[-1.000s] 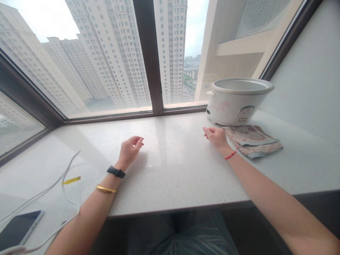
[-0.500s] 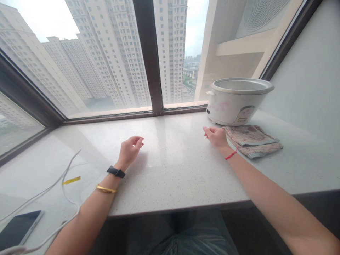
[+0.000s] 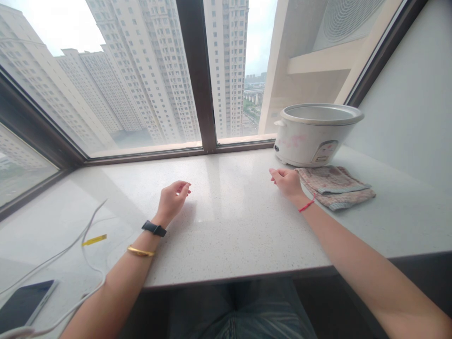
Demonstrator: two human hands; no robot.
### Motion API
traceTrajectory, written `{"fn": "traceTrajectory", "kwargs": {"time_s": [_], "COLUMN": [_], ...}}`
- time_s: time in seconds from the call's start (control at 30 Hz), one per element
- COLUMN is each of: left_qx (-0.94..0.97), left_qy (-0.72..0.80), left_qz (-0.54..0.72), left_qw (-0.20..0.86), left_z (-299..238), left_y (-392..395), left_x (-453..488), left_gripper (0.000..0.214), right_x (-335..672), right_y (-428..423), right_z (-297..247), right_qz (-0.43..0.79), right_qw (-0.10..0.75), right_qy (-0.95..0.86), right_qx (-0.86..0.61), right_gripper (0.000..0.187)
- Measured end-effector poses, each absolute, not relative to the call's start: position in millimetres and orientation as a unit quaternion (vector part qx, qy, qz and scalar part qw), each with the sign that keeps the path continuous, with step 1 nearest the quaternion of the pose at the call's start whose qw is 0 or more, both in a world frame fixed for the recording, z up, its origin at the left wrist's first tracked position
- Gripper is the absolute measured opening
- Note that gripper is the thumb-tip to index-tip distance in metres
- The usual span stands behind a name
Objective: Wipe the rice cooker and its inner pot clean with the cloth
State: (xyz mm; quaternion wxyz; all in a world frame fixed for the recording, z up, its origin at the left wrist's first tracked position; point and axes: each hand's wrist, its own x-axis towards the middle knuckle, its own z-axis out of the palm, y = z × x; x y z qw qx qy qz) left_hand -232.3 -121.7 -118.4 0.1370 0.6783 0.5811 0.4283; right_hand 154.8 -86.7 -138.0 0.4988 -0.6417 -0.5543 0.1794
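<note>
One denim lap (image 3: 261, 320) below the near edge of the worktop (image 3: 233, 221), which is pale, speckled, glossy. Near left: phone (image 3: 26, 301), dark screen, and a white cable (image 3: 93, 216) with a yellow tag (image 3: 94, 240); any print on it unreadable. Cable partly crosses the left forearm. Smooth gold bangle (image 3: 141, 252), then black wrist strap (image 3: 154, 229). Left hand (image 3: 173, 200): fingers loosely curled in, thumb close to them, over bare worktop. Right hand (image 3: 287, 182): red cord (image 3: 307, 203) at wrist, fingers folded inward, just beside a folded patterned cloth (image 3: 339, 186), woven-looking, bluish edging; contact can't be told. Rice cooker (image 3: 300, 143) upright just behind cloth: white, rounded, lidless, pink floral print; front control panel (image 3: 325, 151) lettering too small to read. Behind: brown window frame (image 3: 198, 75), tower blocks (image 3: 148, 61) outside, round fan grille (image 3: 348, 19) upper right.
</note>
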Motion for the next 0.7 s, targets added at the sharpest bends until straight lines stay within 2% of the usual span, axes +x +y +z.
{"fn": "traceTrajectory", "kwargs": {"time_s": [0.7], "left_qx": [0.675], "left_qy": [0.575], "left_qz": [0.438], "left_qw": [0.147], "left_z": [-119.7], "left_y": [-120.1], "left_x": [-232.9], "left_gripper": [0.025], "right_x": [155.0], "right_y": [-86.5], "right_z": [-137.0], "right_qz": [0.176], "right_qw": [0.5], "right_qy": [-0.554], "right_qx": [-0.641], "right_gripper": [0.053]}}
